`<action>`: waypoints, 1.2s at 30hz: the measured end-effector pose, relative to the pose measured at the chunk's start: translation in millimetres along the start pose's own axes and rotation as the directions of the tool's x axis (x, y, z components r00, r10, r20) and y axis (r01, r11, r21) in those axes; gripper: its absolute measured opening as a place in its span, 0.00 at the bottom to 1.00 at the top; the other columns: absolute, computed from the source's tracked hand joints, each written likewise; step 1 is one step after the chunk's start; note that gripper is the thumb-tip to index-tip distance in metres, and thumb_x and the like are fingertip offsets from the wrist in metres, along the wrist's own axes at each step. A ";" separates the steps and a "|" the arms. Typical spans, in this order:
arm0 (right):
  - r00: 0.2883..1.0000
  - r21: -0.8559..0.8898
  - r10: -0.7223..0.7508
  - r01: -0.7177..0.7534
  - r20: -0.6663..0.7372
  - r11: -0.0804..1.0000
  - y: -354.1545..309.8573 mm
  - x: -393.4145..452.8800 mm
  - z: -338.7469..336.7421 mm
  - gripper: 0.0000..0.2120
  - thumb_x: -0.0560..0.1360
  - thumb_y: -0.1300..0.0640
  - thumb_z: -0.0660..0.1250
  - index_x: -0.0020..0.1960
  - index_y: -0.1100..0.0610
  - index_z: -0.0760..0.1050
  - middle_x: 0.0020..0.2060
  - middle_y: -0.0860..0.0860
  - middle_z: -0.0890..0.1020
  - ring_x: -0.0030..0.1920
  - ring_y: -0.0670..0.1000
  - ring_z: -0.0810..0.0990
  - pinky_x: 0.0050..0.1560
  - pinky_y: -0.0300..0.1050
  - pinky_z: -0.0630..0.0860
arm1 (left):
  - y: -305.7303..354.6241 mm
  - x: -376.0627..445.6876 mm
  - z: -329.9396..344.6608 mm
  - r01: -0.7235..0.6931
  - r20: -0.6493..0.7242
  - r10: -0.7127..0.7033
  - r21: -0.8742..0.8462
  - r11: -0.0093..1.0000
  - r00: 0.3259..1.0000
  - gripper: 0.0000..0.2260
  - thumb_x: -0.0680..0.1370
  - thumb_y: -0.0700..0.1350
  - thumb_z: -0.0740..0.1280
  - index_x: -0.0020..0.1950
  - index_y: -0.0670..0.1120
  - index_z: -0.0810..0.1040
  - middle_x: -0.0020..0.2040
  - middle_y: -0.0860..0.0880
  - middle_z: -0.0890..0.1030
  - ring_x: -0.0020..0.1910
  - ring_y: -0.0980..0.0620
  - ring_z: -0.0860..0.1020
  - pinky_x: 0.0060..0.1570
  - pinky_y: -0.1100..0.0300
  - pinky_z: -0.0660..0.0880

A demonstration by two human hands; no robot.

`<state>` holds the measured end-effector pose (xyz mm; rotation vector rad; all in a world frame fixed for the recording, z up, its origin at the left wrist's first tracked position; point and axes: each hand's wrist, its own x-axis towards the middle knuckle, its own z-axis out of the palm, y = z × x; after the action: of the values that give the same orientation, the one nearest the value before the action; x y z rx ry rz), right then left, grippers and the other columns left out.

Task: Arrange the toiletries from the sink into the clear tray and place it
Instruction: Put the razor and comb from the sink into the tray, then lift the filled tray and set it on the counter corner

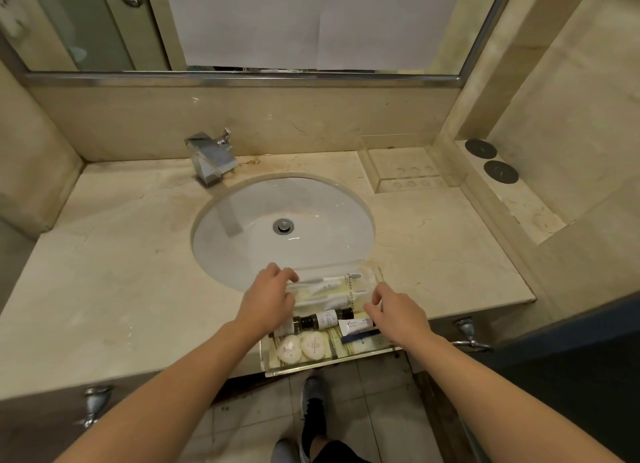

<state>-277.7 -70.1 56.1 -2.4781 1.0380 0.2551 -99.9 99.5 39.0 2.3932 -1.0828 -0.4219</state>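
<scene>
Left hand (268,298) curled, gripping clear tray (332,364) left side; right hand (398,313) curled on right side.

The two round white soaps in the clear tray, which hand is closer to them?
Left. The left hand is just above and left of the round white soaps, over the clear tray's left end. The right hand is farther, at the tray's right end.

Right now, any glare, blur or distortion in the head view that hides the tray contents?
Head view: wide-angle bends the counter edges; soft glare on the sink basin; the clear tray walls barely show, yet the toiletries read sharply; left hand and right hand cover the tray's sides.
</scene>
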 end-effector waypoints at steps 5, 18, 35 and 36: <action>0.983 -0.004 0.130 -0.132 -0.129 0.991 0.6 4.8 -1.9 0.05 0.79 0.52 0.56 0.50 0.53 0.64 0.37 0.50 0.77 0.36 0.53 0.76 0.34 0.47 0.70 | -28.1 -3.4 -15.8 0.287 -0.121 -0.299 -0.109 0.952 0.946 0.13 0.75 0.43 0.65 0.59 0.43 0.73 0.56 0.44 0.74 0.47 0.48 0.76 0.48 0.54 0.75; 0.959 -0.085 0.277 -0.282 -0.066 0.956 9.3 16.0 8.2 0.10 0.80 0.57 0.52 0.53 0.58 0.72 0.48 0.55 0.79 0.42 0.54 0.75 0.40 0.45 0.71 | -30.9 -24.0 -6.5 0.487 0.216 -0.450 -0.170 0.857 0.867 0.10 0.74 0.42 0.65 0.34 0.44 0.69 0.33 0.47 0.75 0.32 0.49 0.74 0.35 0.58 0.70; 0.963 -0.068 0.249 -0.257 -0.106 0.964 44.1 62.2 -49.1 0.09 0.77 0.65 0.54 0.52 0.60 0.71 0.48 0.57 0.80 0.39 0.55 0.72 0.37 0.45 0.70 | 25.7 64.4 -16.0 0.512 0.230 -0.467 -0.202 0.835 0.854 0.07 0.72 0.36 0.63 0.34 0.42 0.71 0.36 0.41 0.83 0.32 0.46 0.79 0.41 0.52 0.81; 0.963 -0.075 0.248 -0.257 -0.109 0.964 48.5 68.2 -56.7 0.09 0.77 0.66 0.54 0.51 0.61 0.71 0.48 0.57 0.80 0.39 0.55 0.72 0.37 0.45 0.69 | 33.0 73.6 -16.5 0.513 0.236 -0.467 -0.202 0.835 0.853 0.07 0.72 0.35 0.63 0.34 0.42 0.71 0.36 0.42 0.83 0.32 0.46 0.79 0.39 0.53 0.80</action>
<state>-264.5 -169.6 68.1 -2.4536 1.4161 0.2639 -65.6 29.3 64.6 2.4033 -0.4154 -0.9093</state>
